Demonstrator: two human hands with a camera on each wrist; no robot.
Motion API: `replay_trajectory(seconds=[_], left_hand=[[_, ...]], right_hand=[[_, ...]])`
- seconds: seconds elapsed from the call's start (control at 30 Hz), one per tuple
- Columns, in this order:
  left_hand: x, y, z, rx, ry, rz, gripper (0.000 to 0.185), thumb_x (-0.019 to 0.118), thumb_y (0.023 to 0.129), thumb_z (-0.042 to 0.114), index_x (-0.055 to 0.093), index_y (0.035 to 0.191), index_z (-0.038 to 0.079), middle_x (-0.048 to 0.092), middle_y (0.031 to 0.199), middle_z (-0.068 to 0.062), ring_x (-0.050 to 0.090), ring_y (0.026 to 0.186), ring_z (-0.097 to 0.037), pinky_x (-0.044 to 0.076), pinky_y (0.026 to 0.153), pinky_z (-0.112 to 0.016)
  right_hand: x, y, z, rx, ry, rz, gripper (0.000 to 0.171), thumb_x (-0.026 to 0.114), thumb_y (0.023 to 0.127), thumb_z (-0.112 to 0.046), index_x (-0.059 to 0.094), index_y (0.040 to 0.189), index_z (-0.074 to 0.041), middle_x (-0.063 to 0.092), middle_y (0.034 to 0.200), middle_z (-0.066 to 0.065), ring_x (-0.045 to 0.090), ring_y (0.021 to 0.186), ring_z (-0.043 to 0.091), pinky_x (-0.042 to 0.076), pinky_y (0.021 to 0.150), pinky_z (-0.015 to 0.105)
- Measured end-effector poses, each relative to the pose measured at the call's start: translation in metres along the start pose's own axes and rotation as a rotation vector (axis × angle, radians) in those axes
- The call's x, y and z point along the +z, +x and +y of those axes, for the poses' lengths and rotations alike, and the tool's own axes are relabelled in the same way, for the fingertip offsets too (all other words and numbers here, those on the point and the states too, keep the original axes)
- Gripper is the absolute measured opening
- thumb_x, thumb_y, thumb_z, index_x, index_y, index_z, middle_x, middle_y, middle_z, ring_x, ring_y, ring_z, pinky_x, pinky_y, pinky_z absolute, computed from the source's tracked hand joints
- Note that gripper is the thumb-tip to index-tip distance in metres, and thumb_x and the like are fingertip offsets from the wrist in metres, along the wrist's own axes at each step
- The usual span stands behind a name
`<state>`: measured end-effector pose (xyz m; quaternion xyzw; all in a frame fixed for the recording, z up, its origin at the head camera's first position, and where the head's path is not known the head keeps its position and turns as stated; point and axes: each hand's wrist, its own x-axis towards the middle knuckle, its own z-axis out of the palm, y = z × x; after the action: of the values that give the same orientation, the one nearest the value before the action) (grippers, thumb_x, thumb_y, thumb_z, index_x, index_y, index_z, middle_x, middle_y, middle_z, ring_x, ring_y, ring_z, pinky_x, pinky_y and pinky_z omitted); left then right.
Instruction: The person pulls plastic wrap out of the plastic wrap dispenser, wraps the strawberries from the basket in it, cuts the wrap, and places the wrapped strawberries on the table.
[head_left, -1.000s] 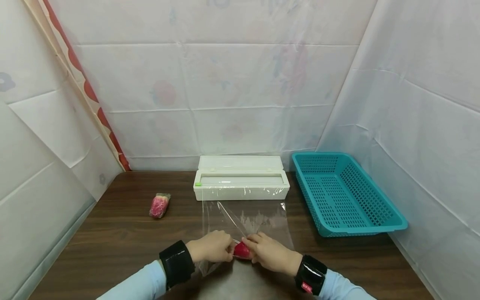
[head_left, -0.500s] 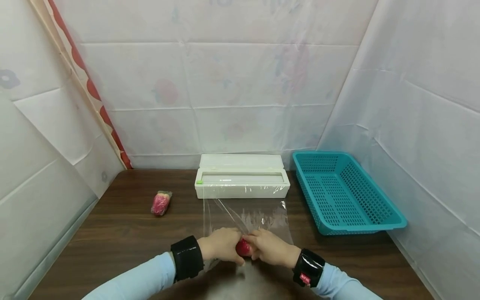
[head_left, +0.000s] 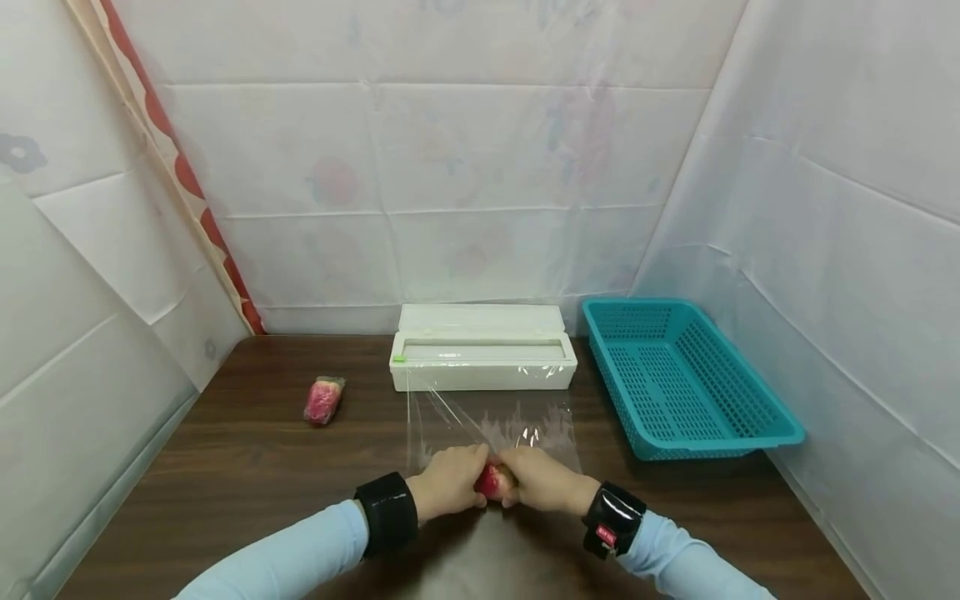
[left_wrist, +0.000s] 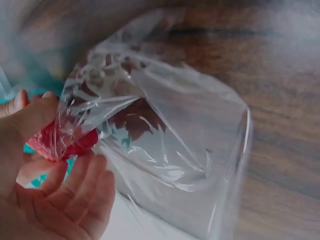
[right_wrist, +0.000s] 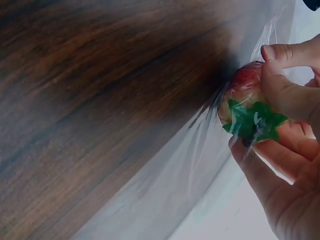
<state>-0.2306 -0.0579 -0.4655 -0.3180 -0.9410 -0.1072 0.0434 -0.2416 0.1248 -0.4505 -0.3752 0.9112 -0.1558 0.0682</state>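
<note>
Strawberry [head_left: 491,482], red with a green leafy cap, sits low on the brown worktop [head_left: 247,467] near the person, pinched between both hands at the near end of a sheet of clear cling film [head_left: 491,421].

Left hand [head_left: 448,485]: fingers curled around the berry's left side, thumb pressing film onto the fruit; the left wrist view shows film bunched over the red surface under the thumb, with the rest of the sheet billowing loose away from the hand.

Right hand [head_left: 543,482]: fingers curled on the berry's right side; the right wrist view shows the fingertips [right_wrist: 280,52] clamped over film at the cap end, green leaves visible through the wrap.

Film runs unbroken from the berry back to the white dispenser box [head_left: 483,360], lid open, at the far middle of the worktop. Judgement: gripping from both sides keeps the film taut against the fruit, and the sheet's attachment to the box gives tension to pull against.

Second strawberry [head_left: 323,401], already in film, lies well apart to the left. Teal slotted basket [head_left: 678,379] stands to the right of the box, nothing visible inside. Pale fabric sheets [head_left: 450,167] enclose the worktop on three sides. Black wrist bands on both light blue sleeves.
</note>
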Motion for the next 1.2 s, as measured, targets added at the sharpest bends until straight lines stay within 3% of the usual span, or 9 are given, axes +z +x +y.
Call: replay_trajectory(seconds=[0.27,0.43,0.57,0.8,0.87,1.0,1.2], left_hand=[[-0.008,-0.001,-0.019,0.019,-0.187,-0.092,0.035,0.073,0.069,0.009,0.054,0.098,0.011,0.062,0.09,-0.001,0.06,0.08,-0.016,0.048,0.064,-0.028],[-0.015,-0.01,-0.03,-0.009,-0.19,-0.098,0.017,0.066,0.068,0.005,0.06,0.083,0.01,0.056,0.073,0.004,0.052,0.065,-0.011,0.043,0.056,-0.024],[-0.022,-0.018,-0.039,-0.056,-0.244,-0.17,0.008,0.064,0.068,0.006,0.06,0.072,0.012,0.054,0.065,0.006,0.048,0.058,-0.008,0.04,0.053,-0.023],[-0.034,-0.031,-0.055,-0.086,-0.56,-0.346,0.013,0.053,0.077,-0.008,0.058,0.077,0.004,0.059,0.067,-0.002,0.053,0.057,-0.01,0.047,0.051,-0.025],[-0.036,-0.035,-0.06,-0.089,-0.598,-0.386,0.021,0.048,0.075,-0.015,0.058,0.079,0.002,0.059,0.068,-0.005,0.055,0.058,-0.011,0.049,0.052,-0.025],[-0.043,-0.041,-0.067,-0.108,-0.52,-0.402,0.029,0.043,0.074,-0.019,0.059,0.079,0.005,0.058,0.067,-0.003,0.054,0.059,-0.01,0.047,0.053,-0.024],[-0.051,-0.041,-0.076,-0.086,-0.276,-0.322,0.02,0.055,0.078,-0.008,0.064,0.078,0.011,0.059,0.068,0.005,0.052,0.061,-0.007,0.046,0.058,-0.025]], right_hand=[[-0.004,0.006,0.002,0.032,0.004,-0.041,0.042,0.077,0.071,-0.025,0.059,0.108,-0.015,0.062,0.098,-0.006,0.056,0.089,0.005,0.047,0.075,0.022],[-0.006,0.009,0.005,0.027,0.036,-0.06,0.043,0.077,0.071,-0.024,0.06,0.108,-0.012,0.062,0.097,-0.005,0.055,0.086,0.003,0.046,0.074,0.02],[-0.008,0.008,0.007,0.035,0.05,-0.074,0.048,0.077,0.071,-0.023,0.06,0.113,-0.008,0.063,0.101,-0.002,0.056,0.087,0.004,0.047,0.075,0.021],[-0.008,0.008,0.007,0.052,0.038,-0.088,0.051,0.077,0.072,-0.024,0.059,0.116,-0.006,0.063,0.102,-0.001,0.055,0.086,0.004,0.046,0.073,0.02],[-0.008,0.007,0.006,0.052,0.032,-0.09,0.051,0.077,0.073,-0.024,0.059,0.116,-0.005,0.063,0.101,-0.001,0.054,0.084,0.003,0.045,0.071,0.02],[-0.008,0.006,0.006,0.05,0.012,-0.092,0.051,0.076,0.073,-0.026,0.059,0.117,-0.005,0.063,0.101,-0.001,0.053,0.082,0.003,0.044,0.07,0.02],[-0.009,0.006,0.005,0.037,0.007,-0.099,0.049,0.073,0.076,-0.028,0.059,0.118,-0.005,0.064,0.103,0.0,0.053,0.084,0.003,0.044,0.072,0.019]])
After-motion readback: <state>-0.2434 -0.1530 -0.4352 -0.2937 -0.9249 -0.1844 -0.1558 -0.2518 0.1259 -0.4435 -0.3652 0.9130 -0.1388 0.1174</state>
